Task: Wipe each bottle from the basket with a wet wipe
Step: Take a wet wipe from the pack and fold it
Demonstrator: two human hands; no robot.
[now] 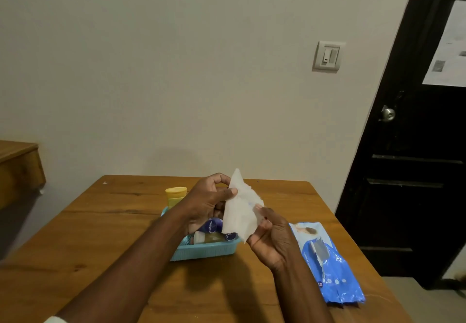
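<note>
A white wet wipe (240,209) is held up in the air by both hands, just above the blue basket (204,249). The top part of the wipe is pinched by the left hand (208,203), with the thumb pressed on the front and the other fingers curled behind it. The lower right edge of the wipe is pinched by the right hand (272,240), with the thumb and fingers closed on it. The wipe is stretched a little between the two hands and hangs down to a point.

The basket is set on the wooden table (100,234), near the middle. Some bottles are lying inside it. A dark blue bottle (211,225) is seen under the left hand, and a pale greenish bottle with a white cap (209,237) is laid on its side near the front wall. A yellow tube (175,196) is stood up at the far left end of the basket. Much of the basket is hidden by the left hand, the left arm and the wipe, so the other bottles cannot be told apart.

A blue pack of wipes (330,269) is laid flat on the table to the right of the basket, partly behind the right hand. A dark door (413,146) and a light switch (327,56) are seen on the wall behind.
</note>
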